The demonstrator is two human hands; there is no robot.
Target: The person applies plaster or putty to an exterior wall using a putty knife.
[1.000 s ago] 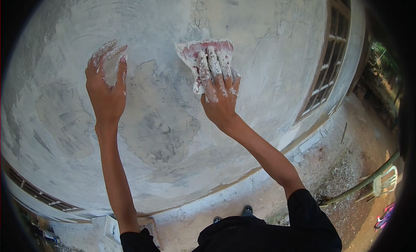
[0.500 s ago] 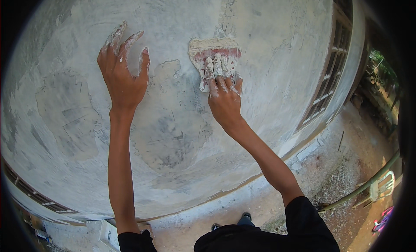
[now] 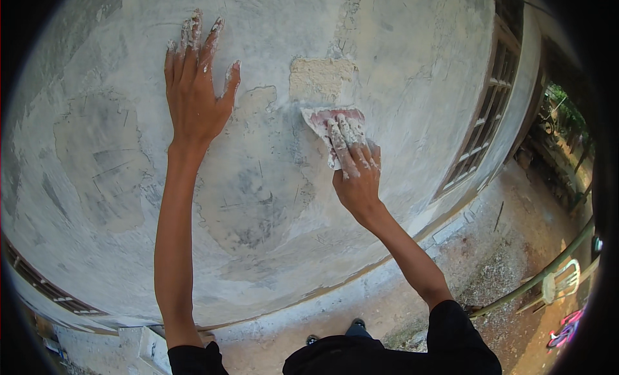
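My right hand grips a reddish flat scraper, its blade against the grey wall and its body smeared with white filler. White paste coats the fingers of that hand. Just above the scraper is a rough cream patch of filler stuck to the wall. To the left, my left hand is raised flat on or close by the wall, fingers apart and tips whitened, with nothing in it. Beige and dark scraped areas mark the wall below and between the hands.
A barred window is set in the wall at the right. At lower right are a pale chair, a long pole and a pink and purple object. A pale block stands by the wall's foot at lower left.
My right hand has drawn the scraper down and slightly right, uncovering the cream patch. My left hand has moved up and right, with its fingers straighter.
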